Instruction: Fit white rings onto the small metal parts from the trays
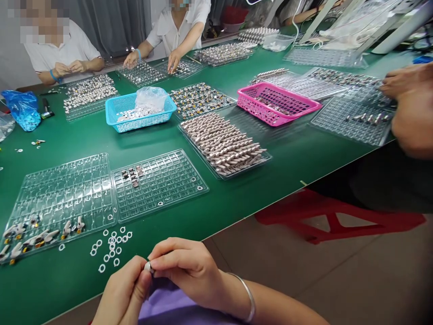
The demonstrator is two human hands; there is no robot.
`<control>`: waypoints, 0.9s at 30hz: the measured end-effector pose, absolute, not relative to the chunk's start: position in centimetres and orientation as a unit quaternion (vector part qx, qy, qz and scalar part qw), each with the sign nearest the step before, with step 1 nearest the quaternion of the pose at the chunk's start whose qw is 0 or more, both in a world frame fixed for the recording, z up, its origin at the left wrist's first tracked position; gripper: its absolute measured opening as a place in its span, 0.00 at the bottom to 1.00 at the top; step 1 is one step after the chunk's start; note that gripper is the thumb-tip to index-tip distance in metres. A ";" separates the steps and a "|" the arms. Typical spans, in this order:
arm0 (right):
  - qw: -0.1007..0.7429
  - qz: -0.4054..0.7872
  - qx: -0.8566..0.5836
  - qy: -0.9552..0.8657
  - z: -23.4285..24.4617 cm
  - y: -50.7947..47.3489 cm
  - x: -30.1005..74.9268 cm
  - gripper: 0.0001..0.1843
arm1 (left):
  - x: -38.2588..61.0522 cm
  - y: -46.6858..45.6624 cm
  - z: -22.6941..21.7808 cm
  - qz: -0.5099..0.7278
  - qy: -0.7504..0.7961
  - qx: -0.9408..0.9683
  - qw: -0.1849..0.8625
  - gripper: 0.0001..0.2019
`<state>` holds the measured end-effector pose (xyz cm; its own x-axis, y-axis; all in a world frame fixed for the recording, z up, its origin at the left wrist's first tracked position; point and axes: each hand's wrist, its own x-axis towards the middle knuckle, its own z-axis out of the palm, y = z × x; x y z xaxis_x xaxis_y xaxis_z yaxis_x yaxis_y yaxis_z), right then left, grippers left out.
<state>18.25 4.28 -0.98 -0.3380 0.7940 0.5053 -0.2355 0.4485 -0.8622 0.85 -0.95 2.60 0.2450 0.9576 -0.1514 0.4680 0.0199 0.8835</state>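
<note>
Green runs the whole length of the table, and at its near edge two bare hands are busy over one small white piece. The left hand pinches it between thumb and bent forefinger, while the right hand, with a silvery bracelet at the wrist, has its fingertips closed on the upper side. So both are gripping the same piece, held up in front of some purple cloth.

Just beyond the knuckles, flat white rings lie scattered on the tabletop. Past them a clear tray carries white and dark parts along its near side. Right beside it, a second tray has a few dark pieces near one corner and several stray rings.

Farther over, rows of pale parts are heaped on another tray, between a blue basket and a pink basket. Two people in white shirts sit across the table, hands at their own work, and a co-worker's blurred hand shows at the far right, above a red stool.
</note>
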 end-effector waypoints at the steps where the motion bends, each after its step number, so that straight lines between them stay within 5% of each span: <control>1: 0.535 0.491 -0.213 -0.653 -1.0 4.2 18.2 0.06 | 0.9 -1.0 2.6 0.274 0.553 0.646 0.449 0.15; 27: 0.549 0.543 -0.239 -0.588 -1.6 3.4 17.5 0.08 | 1.9 -1.6 1.6 0.327 0.580 0.667 0.335 0.17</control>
<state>17.54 3.40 -1.63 -0.2820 0.8782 0.3862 -0.3148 0.2955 -0.9020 1.93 -1.58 1.60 0.1142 0.9923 0.0474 0.5535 -0.1032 0.8265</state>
